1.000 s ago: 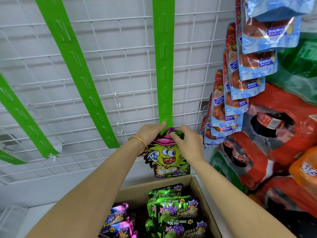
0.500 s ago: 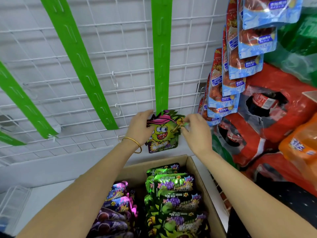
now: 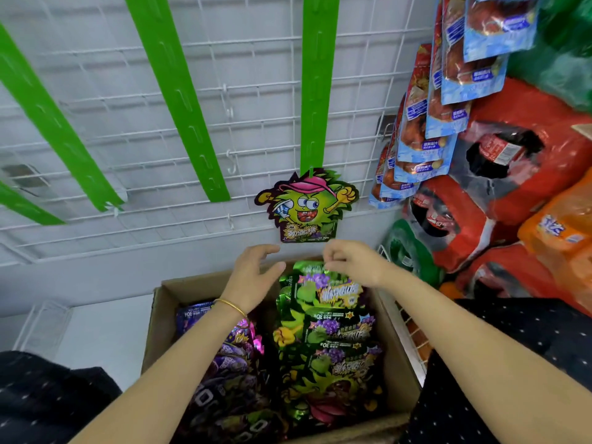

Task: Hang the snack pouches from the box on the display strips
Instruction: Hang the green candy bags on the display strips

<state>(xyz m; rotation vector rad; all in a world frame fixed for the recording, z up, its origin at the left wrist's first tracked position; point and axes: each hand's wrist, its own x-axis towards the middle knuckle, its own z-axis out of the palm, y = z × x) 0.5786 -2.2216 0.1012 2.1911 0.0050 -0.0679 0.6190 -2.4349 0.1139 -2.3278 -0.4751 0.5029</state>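
A green cartoon-monster snack pouch (image 3: pixel 306 206) hangs from the bottom hook of the middle green display strip (image 3: pixel 317 81). Below it stands an open cardboard box (image 3: pixel 157 318) with green pouches (image 3: pixel 330 334) stacked on its right side and purple pouches (image 3: pixel 221 373) on its left. My left hand (image 3: pixel 253 277) hovers over the box's far edge, fingers spread and empty. Beside it, my right hand (image 3: pixel 352 262) has its fingers curled loosely just above the top green pouch; I see nothing gripped in it.
More green strips (image 3: pixel 179 94) hang bare on the white wire grid (image 3: pixel 96 149). To the right, a strip carries several blue-and-red snack bags (image 3: pixel 448 100). Red and orange wrapped drink packs (image 3: pixel 519 174) are piled at far right.
Both hands let go of the monster pouch, which now hangs by itself on the strip, and they dropped down toward the box. The view tilted lower.
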